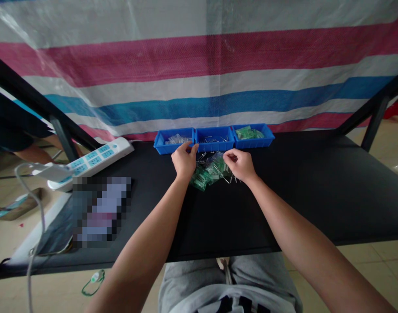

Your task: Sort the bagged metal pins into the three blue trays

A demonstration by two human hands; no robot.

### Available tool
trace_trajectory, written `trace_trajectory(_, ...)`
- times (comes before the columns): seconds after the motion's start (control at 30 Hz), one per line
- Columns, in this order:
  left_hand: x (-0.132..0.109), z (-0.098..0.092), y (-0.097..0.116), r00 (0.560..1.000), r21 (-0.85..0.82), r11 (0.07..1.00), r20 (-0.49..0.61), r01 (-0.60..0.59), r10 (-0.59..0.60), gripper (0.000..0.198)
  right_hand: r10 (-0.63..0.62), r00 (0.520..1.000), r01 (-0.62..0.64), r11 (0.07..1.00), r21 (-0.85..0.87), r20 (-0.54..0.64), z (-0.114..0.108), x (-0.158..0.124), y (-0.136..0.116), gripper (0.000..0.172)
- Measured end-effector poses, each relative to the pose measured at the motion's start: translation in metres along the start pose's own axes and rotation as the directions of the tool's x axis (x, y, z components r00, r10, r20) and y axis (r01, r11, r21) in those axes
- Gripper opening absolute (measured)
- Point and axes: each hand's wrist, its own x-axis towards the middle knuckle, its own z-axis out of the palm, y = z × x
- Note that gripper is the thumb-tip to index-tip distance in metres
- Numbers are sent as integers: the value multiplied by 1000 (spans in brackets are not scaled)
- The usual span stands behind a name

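Observation:
On the black table lies a mixed pile of small parts [209, 173], with green pieces, clear pieces and thin metal pins. Behind it three blue bins stand in a row. Clear pieces lie in the left bin [164, 150], metal pins in the middle bin [215, 148], and green pieces in the right bin [257, 143]. My left hand [183, 161] is at the front rim of the left bin, thumb and forefinger slightly apart, nothing visible between them. Over the pile's right side, my right hand [241, 165] is closed in a pinch; what its fingertips hold is too small to tell.
At the left, a white power strip [94, 161] has a charger and cable plugged in. A blurred-out rectangular object [102, 208] lies nearer the front. A striped sheet [199, 56] hangs behind the table between black frame bars. Part of another person [19, 126] shows at far left.

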Motion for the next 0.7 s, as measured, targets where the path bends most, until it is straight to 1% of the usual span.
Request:
trace_trajectory(0.1, 0, -2, -2, 1000, -20, 1000, -18, 11, -11, 33, -2, 1000, 1, 1000, -10, -27, -2, 0, 1, 15)
trace_trajectory(0.17, -1, -3, -3, 1000, 4, 1000, -11, 3, -3, 28, 0, 999, 0, 1000, -18, -43, -3, -1, 2, 15)
trace_trajectory(0.2, -2, -4, -4, 1000, 32, 999, 16, -10, 9, 25, 0, 999, -1, 1000, -20, -48, -3, -1, 3, 15)
trace_trajectory(0.27, -3, -5, -6, 991, 117, 992, 124, -55, 40, 21, 2, 999, -3, 1000, -24, -54, -3, -2, 4, 16)
trace_trajectory(0.33, -5, -4, -8, 969, 213, 970, 238, -116, 64, 20, 9, 999, -10, 999, -31, -54, -3, -2, 5, 16)
trace_trajectory(0.37, -5, -3, -8, 958, 255, 955, 275, -150, 77, 21, 12, 999, -14, 999, -33, -53, -2, -2, 6, 16)
trace_trajectory(0.47, -5, 2, -8, 941, 348, 911, 319, -224, 109, 27, 13, 999, -14, 999, -32, -40, 1, -1, 5, 15)
trace_trajectory(0.53, -5, 4, -7, 938, 387, 894, 335, -228, 94, 28, 8, 1000, -9, 999, -34, -28, 1, -1, 5, 15)
trace_trajectory(0.6, -3, 5, -5, 934, 402, 894, 354, -199, 48, 26, 6, 1000, -7, 999, -40, -18, 1, -1, 3, 15)
trace_trajectory(0.7, 0, 4, -4, 910, 391, 908, 413, -147, -30, 22, 10, 1000, -11, 999, -47, -11, 1, -1, 2, 14)
